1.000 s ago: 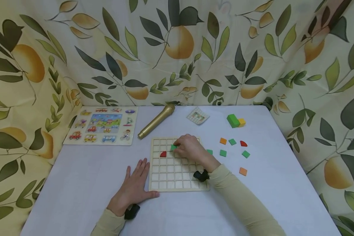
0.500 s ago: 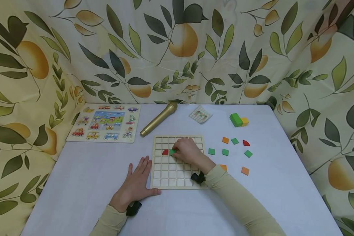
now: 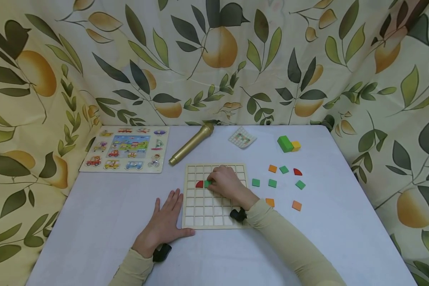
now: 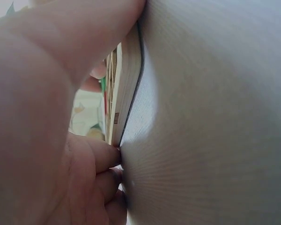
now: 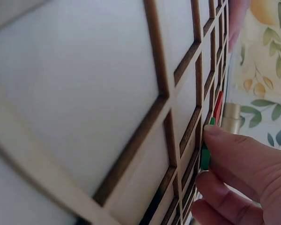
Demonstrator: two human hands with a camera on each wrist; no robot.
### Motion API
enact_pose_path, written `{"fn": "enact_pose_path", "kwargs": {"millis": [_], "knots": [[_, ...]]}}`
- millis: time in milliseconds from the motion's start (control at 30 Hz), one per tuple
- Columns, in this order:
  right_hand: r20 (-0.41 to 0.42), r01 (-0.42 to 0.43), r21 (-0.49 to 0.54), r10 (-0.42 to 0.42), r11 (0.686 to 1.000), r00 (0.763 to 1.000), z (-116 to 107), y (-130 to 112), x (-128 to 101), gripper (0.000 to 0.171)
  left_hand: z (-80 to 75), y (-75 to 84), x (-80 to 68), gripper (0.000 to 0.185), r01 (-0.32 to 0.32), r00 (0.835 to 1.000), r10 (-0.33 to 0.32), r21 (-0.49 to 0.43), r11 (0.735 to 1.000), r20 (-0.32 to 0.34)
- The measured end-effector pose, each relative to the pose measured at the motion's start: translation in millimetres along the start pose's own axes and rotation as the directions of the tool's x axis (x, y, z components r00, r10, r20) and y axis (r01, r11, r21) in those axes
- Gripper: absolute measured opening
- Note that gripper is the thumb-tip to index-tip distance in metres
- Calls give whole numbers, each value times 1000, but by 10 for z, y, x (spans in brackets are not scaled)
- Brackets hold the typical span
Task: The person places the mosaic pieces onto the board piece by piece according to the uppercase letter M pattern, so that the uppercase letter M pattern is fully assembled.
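A wooden grid board (image 3: 213,228) lies on the table. My right hand (image 3: 228,184) is over its upper middle, pinching a small green square tile (image 3: 207,184) between thumb and fingers. The right wrist view shows the green tile (image 5: 205,158) at the grid, under the thumb tip. Just left of it, a red quarter-circle tile (image 3: 199,184) sits in a cell. My left hand (image 3: 162,224) lies spread on the table at the board's left side, fingertips and thumb close to its edge. In the left wrist view, the board's side (image 4: 126,89) shows between thumb and fingers.
Several loose tiles lie right of the board, among them a green square (image 3: 272,183), an orange square (image 3: 296,205) and a red quarter-circle (image 3: 298,172). Behind are a picture puzzle (image 3: 156,169), a gold microphone (image 3: 191,144), a patterned card (image 3: 242,138), and green (image 3: 285,143) and yellow blocks (image 3: 296,146).
My right hand has brought the green tile down one row, to the cell right beside the red tile. The left hand stays in place; the head view has shifted slightly.
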State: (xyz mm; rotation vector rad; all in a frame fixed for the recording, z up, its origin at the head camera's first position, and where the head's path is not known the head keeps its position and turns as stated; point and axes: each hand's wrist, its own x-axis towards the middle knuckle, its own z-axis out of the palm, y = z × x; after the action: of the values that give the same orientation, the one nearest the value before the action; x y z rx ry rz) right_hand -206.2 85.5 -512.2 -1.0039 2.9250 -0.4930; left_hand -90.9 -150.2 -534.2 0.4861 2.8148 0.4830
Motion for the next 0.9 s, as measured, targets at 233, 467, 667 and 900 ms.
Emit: {"fn": "enact_pose_path", "kwargs": {"millis": [233,467,667,900], "knots": [[6,17,20,-17,1000,1000,-27,18,-31,26,2,-3,-8,122,-4,1000,4,-3,1000,6],[-29,-25,94,28,995,999,-182,221,-168,29,-7,-3,-6,122,-3,1000,3,-14,1000,4],[-63,-121,104,128,987,990,-354,517,-333,29,-22,9,-12,121,-3,1000,3,-19,1000,-5],[-78,-278,137,290,951,954,-514,910,-589,28,-19,6,-15,121,-14,1000,14,-32,999,-7]]}}
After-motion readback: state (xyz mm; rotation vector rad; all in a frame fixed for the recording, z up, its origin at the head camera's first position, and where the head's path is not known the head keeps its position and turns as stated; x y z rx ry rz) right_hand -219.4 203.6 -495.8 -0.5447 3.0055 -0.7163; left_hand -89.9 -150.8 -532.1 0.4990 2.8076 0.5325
